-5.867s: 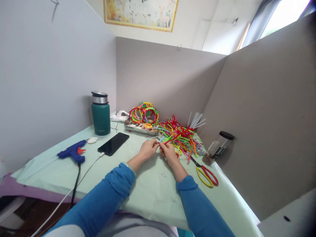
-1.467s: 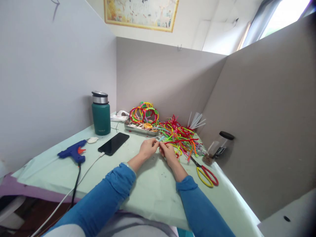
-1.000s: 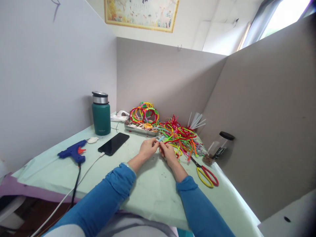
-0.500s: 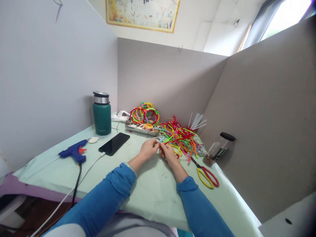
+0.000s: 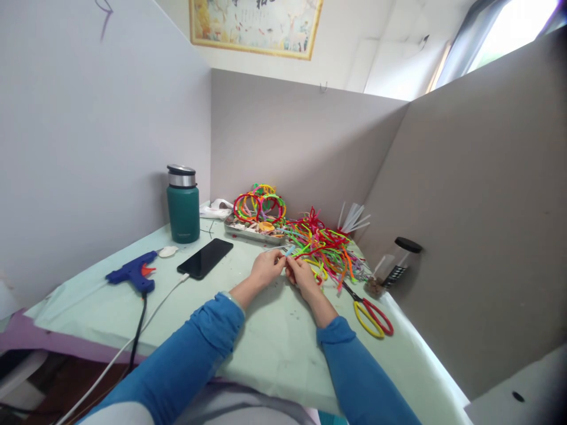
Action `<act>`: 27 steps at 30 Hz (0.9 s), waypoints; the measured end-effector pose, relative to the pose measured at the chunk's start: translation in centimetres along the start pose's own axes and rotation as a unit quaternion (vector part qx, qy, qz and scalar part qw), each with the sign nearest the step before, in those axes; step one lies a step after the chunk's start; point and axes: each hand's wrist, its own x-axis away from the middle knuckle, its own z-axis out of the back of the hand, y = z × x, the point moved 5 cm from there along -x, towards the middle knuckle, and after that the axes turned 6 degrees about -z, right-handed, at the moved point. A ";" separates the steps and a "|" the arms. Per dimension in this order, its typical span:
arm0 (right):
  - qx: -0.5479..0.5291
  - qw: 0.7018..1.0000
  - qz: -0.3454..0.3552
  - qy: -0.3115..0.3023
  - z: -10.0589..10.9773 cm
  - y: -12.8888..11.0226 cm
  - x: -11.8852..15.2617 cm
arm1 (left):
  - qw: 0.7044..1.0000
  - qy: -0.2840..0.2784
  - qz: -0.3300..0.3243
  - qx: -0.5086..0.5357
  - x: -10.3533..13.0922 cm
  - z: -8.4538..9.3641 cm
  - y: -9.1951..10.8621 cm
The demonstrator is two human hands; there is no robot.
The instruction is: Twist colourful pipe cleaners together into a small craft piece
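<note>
My left hand (image 5: 268, 265) and my right hand (image 5: 302, 275) meet over the middle of the table, fingertips pinched together. Between them a short light-blue piece of pipe cleaner (image 5: 290, 250) sticks up; most of it is hidden by my fingers. Just beyond and to the right of my hands lies a tangled pile of coloured pipe cleaners (image 5: 328, 242), red, green, orange and purple. Scissors (image 5: 370, 316) with one yellow and one red handle rest to the right of my right wrist.
A metal tray (image 5: 254, 235) with pipe-cleaner rings (image 5: 261, 206) stands at the back. On the left are a green bottle (image 5: 183, 212), a phone (image 5: 205, 258) on a white cable and a blue glue gun (image 5: 133, 271). A clear jar (image 5: 401, 262) and white sticks (image 5: 353, 218) are right. Grey partitions surround the table.
</note>
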 end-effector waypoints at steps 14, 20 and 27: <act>-0.010 1.000 0.008 -0.004 -0.1 -0.2 0.0 | 1.000 0.007 0.013 -0.012 0.1 0.2 0.1; -0.021 1.000 0.010 -0.021 -0.2 -0.3 0.0 | 0.999 0.021 0.012 -0.021 0.1 0.5 0.3; -0.049 0.998 0.002 -0.045 -0.3 -0.1 -0.1 | 0.999 0.029 0.011 -0.010 0.1 0.7 0.7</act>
